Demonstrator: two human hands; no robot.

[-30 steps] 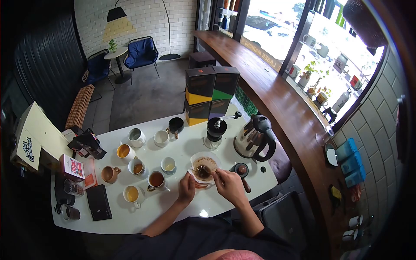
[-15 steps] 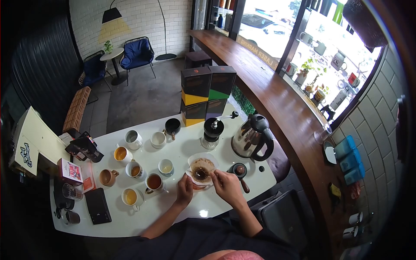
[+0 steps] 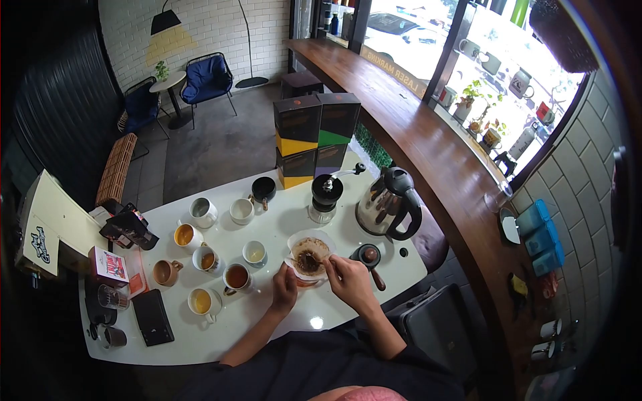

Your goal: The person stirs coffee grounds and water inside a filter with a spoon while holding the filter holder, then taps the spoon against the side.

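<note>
A white paper coffee filter (image 3: pixel 299 239) with wet brown grounds inside sits over a vessel, mostly hidden, with an orange-brown tint below. At its left rim, my left hand (image 3: pixel 284 292) has thumb and fingers closed on the paper. My right hand (image 3: pixel 349 284) pinches at the right rim of the filter; whether a small tool is also between those fingers cannot be made out. Just right of that hand lies a portafilter-like dark tool (image 3: pixel 368 254) with a wooden handle. A white cup of pale liquid (image 3: pixel 254 253) and a mug of dark tea-coloured liquid (image 3: pixel 237 277) stand to the left.
Several more mugs, including an orange-filled one (image 3: pixel 188 236), occupy the left of the white table (image 3: pixel 267 341). A hand grinder (image 3: pixel 326 197), a steel kettle (image 3: pixel 381 207) and stacked black boxes (image 3: pixel 314 134) stand behind. A black flat device (image 3: pixel 152 317) lies at left.
The view has shifted slightly. Inside the filter, the dark wet pool looks smaller and more of the grounds show. Both hands stay at the filter's rim.
</note>
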